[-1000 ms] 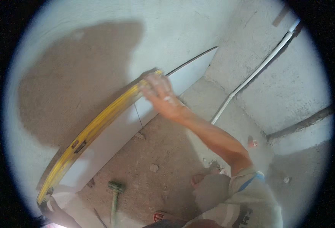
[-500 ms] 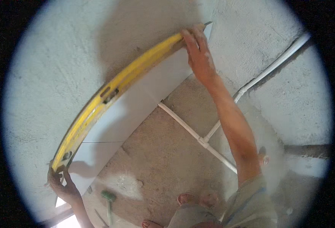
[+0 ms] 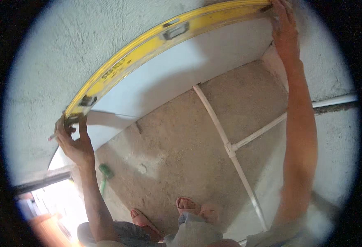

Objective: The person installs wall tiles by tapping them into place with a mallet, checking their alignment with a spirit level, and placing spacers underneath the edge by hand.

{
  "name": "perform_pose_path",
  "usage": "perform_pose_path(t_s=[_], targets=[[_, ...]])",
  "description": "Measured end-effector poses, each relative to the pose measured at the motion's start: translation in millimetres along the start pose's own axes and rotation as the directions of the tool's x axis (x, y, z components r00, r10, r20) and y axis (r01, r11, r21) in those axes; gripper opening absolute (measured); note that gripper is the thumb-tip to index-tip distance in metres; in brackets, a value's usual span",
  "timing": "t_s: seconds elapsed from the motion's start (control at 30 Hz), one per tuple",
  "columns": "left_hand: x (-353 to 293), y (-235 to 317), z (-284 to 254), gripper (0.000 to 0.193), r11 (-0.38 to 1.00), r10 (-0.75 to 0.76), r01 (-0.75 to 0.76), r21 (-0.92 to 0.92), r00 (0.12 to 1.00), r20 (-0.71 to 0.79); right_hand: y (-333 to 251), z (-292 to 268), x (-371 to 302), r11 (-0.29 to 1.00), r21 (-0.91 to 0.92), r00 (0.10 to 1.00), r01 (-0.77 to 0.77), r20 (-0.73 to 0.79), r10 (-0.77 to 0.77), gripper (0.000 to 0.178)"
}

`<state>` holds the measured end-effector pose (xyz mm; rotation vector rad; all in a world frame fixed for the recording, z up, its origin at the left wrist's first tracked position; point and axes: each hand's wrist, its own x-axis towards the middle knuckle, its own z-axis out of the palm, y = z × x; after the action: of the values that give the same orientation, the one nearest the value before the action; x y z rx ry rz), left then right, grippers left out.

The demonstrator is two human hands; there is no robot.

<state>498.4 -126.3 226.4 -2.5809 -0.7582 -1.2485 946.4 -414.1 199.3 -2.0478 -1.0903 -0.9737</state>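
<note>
A long yellow spirit level [image 3: 142,53] lies along the top of a row of white wall tiles [image 3: 238,45], against the rough plastered wall [image 3: 102,41]. At its lower left end my left hand [image 3: 76,142] grips it between thumb and fingers. A thin stick-like piece with a reddish tip pokes out beside those fingers, too small to name. My right hand [image 3: 286,35] is closed over the far right end, near the picture's upper rim. Dark vial openings show along the level's yellow face. Shadows of the level and arms fall across the tiles.
White pipes [image 3: 218,119] join at a tee on the dusty brown floor and run toward the right wall. A green mallet [image 3: 105,171] lies at the left. My sandalled feet [image 3: 187,203] are below. A bright opening [image 3: 59,201] is at lower left.
My view has shifted, so the level appears higher and flatter, with its right end nearer the upper right rim. Both hands still hold its ends. More of the bright opening shows.
</note>
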Motion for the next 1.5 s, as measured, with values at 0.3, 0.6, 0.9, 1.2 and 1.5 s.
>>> perform_pose_path(t_s=[0.3, 0.6, 0.9, 1.2, 1.5], targets=[[3, 10, 4, 0.048, 0.995, -0.076, 0.076, 0.065, 0.997, 0.002, 6, -11, 1, 0.997, 0.067, 0.999, -0.027, -0.033, 0.029, 0.059], [4, 17, 5, 0.047, 0.995, -0.063, 0.059, 0.076, 0.997, 0.05, -13, 7, -63, 0.976, 0.047, 0.938, -0.211, -0.272, 0.216, 0.059], [4, 18, 9, 0.056, 0.974, -0.056, 0.046, 0.22, 0.998, 0.038, -58, 27, -211, 0.767, 0.156, 0.782, -0.622, 0.161, 0.602, 0.075], [3, 21, 11, 0.058, 0.972, -0.029, 0.029, 0.232, 1.0, -0.005, -44, 40, -284, 0.652, 0.013, 0.624, -0.758, 0.302, 0.721, 0.066], [3, 24, 12, 0.056, 0.98, -0.106, 0.106, 0.169, 0.994, -0.013, -45, 42, -278, 0.761, -0.205, 0.662, -0.616, 0.389, 0.641, 0.058]])
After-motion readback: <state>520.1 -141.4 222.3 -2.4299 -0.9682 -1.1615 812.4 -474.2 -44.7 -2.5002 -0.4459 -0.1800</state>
